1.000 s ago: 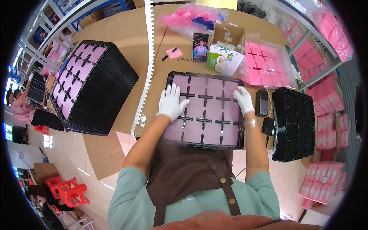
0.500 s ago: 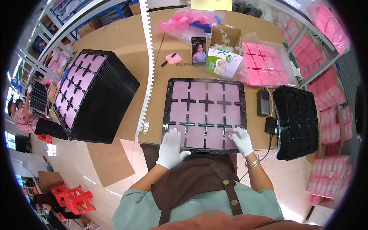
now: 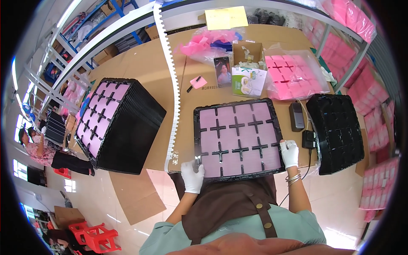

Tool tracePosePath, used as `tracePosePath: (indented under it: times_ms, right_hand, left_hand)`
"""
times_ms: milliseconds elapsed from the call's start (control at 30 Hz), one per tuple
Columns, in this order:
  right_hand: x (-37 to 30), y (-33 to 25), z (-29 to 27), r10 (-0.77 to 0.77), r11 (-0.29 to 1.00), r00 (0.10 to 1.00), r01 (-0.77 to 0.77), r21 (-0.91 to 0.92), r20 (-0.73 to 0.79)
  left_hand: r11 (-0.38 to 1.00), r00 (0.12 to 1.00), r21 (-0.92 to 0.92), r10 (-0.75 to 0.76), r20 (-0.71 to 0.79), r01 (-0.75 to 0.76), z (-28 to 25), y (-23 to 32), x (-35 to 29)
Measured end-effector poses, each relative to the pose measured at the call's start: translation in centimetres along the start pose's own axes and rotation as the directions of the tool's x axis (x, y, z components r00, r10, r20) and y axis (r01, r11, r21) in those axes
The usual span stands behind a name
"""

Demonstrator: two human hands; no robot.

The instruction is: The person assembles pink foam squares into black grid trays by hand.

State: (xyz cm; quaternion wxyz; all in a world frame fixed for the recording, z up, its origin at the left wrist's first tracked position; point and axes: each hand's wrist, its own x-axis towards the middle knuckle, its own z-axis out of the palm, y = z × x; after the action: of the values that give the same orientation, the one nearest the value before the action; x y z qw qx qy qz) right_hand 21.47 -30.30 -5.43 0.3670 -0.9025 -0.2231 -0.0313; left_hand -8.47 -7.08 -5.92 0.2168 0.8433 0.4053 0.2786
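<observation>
In front of me a black plastic tray (image 3: 197,138) lies at the table's near edge, lined with lilac foam sheet (image 3: 228,137) around black cross-shaped dividers. My left hand (image 3: 193,177), in a white glove with the fingertips showing, grips the tray's left edge near its near corner. On the opposite side, my gloved right hand (image 3: 290,154) has its fingers curled around the right edge. The undersides of both grips are hidden. To the left stands a tall stack of black trays (image 3: 135,127) with the same lilac lining on top.
A stack of empty black trays (image 3: 338,134) stands at the right, beside a dark device (image 3: 296,117) and a plug adapter (image 3: 309,139) with a cable. Farther back are bagged pink foam sheets (image 3: 293,76), an open carton (image 3: 248,80) and a phone (image 3: 222,72). A white toothed strip (image 3: 171,76) crosses the table.
Both hands have moved onto the tray's side edges; the right hand's fingers were over its near right part before. The tray now sits slightly turned. My view has shifted too.
</observation>
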Motion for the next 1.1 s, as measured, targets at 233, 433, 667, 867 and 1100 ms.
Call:
tracePosePath:
  times_ms: [233,433,667,867,1100]
  right_hand:
    - [-0.7,-6.9,-5.0,-0.009,0.772,0.998,-0.033,0.635,0.063]
    - [-0.1,-13.5,-3.8,-0.327,0.723,0.926,0.115,0.681,0.191]
    - [-2.5,-12.5,1.0,-0.396,0.815,0.825,0.113,0.568,0.403]
    - [-3.0,-11.4,1.1,-0.366,0.891,0.777,0.133,0.434,0.512]
    - [-2.4,-12.1,2.1,-0.322,0.911,0.777,0.100,0.399,0.540]
  left_hand:
    - [0.556,0.924,-0.766,-0.359,0.128,0.322,-8.0,0.6,-1.1]
    - [0.648,0.787,-0.762,-0.457,-0.416,-0.026,-22.7,1.1,5.8]
    - [0.803,0.676,-0.582,-0.500,-0.542,0.128,-32.4,-13.5,12.1]
    - [0.888,0.658,-0.366,-0.454,-0.601,0.277,-32.7,-20.1,14.6]
    - [0.794,0.557,-0.525,-0.597,-0.577,0.306,-30.8,-17.2,14.1]
